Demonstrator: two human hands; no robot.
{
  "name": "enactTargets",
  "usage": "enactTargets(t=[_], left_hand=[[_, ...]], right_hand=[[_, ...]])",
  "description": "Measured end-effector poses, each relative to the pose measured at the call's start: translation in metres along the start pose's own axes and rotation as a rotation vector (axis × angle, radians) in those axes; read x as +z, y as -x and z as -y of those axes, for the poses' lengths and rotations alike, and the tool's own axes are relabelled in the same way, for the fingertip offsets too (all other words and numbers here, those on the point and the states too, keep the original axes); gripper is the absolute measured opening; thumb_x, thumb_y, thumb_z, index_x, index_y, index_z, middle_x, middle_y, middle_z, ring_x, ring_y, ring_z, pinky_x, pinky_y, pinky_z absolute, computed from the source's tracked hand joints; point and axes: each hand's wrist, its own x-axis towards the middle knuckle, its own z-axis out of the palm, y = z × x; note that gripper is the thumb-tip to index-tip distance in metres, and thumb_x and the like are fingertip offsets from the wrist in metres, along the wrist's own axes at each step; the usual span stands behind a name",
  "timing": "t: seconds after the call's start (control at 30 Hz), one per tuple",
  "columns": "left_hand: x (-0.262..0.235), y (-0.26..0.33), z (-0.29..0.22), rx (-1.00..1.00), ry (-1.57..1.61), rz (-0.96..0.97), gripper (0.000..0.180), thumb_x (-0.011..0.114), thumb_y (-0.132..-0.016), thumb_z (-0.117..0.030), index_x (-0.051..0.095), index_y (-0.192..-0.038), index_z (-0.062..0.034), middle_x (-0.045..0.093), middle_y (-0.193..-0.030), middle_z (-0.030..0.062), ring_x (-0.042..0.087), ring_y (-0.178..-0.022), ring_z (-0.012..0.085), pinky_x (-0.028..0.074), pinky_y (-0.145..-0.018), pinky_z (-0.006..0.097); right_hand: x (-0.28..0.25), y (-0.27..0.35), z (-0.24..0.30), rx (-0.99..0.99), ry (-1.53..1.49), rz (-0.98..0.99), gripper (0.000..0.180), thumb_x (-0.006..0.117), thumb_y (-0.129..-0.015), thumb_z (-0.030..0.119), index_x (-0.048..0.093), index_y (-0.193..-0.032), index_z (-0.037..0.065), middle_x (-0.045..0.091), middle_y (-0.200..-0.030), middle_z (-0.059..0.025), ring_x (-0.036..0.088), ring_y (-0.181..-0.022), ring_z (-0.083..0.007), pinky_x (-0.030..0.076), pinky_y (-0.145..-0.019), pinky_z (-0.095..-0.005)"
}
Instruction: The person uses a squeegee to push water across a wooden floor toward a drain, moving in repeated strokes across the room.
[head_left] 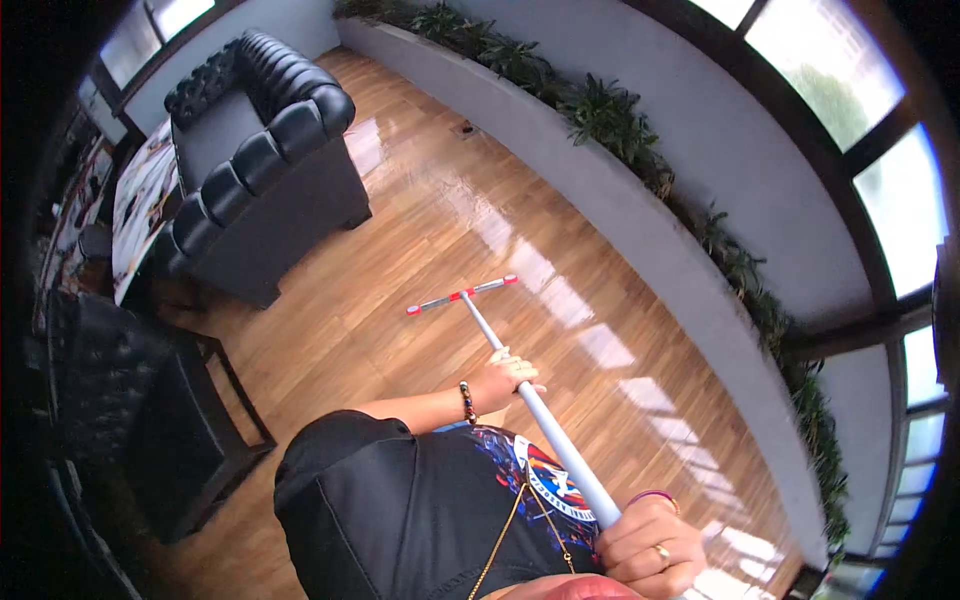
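A long white pole [560,445] runs from my chest down to a narrow red and grey cleaning head [462,294] resting on the glossy wooden floor [400,250]. My left hand [505,375], with a beaded bracelet at the wrist, grips the pole about midway. My right hand [648,548], wearing a ring and a thin purple band, grips the pole's upper end close to my body. My black printed shirt [400,510] fills the lower middle of the view.
A black tufted leather sofa [260,150] stands at the upper left. A dark chair [130,400] is at the left, behind it a table with a patterned top [140,200]. A low grey planter wall [620,220] with green plants curves along the right under large windows.
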Motion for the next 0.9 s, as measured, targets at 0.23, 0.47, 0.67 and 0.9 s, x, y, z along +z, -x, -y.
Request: enactTargets(t=[0.23,0.47,0.67,0.9], left_hand=[[-0.034,0.098,0.015,-0.094,0.037,-0.005,0.029,0.061,-0.084,-0.035,0.054,-0.07,-0.0113,0.055,-0.069,0.0047,0.057,-0.073,0.0239,0.038,-0.073,0.04],[-0.078,0.069,0.136,-0.324,0.199,0.054,0.026,0.057,-0.088,-0.027,0.052,-0.072,-0.0086,0.056,-0.08,0.0093,0.056,-0.087,0.0308,0.038,-0.08,0.054],[-0.123,0.001,0.337,-0.316,0.238,-0.044,0.015,0.061,-0.085,-0.019,0.059,-0.075,-0.0076,0.06,-0.088,0.0092,0.047,-0.12,0.0303,0.034,-0.09,0.055],[-0.225,-0.102,0.572,-0.423,0.236,0.061,0.009,0.061,-0.083,-0.017,0.058,-0.077,-0.0104,0.06,-0.112,0.0043,0.05,-0.113,0.0215,0.014,-0.108,0.055]], right_hand=[[0.077,-0.003,-0.032,0.08,-0.064,-0.029,0.02,0.072,-0.076,0.0,0.052,-0.074,-0.002,0.05,-0.062,-0.0092,0.049,-0.046,-0.0213,0.035,-0.04,-0.0316],[0.089,-0.02,-0.143,0.13,0.143,-0.053,0.023,0.072,-0.076,0.002,0.049,-0.077,0.001,0.051,-0.063,-0.0076,0.051,-0.048,-0.0224,0.038,-0.042,-0.0332],[0.08,-0.034,-0.341,0.113,0.37,-0.082,0.033,0.075,-0.072,0.001,0.044,-0.063,0.004,0.044,-0.059,-0.0046,0.045,-0.045,-0.0195,0.032,-0.039,-0.0312],[0.057,-0.047,-0.588,0.359,0.616,-0.06,0.03,0.078,-0.067,0.006,0.048,-0.066,0.005,0.05,-0.067,-0.007,0.055,-0.071,-0.0287,0.045,-0.068,-0.0382]])
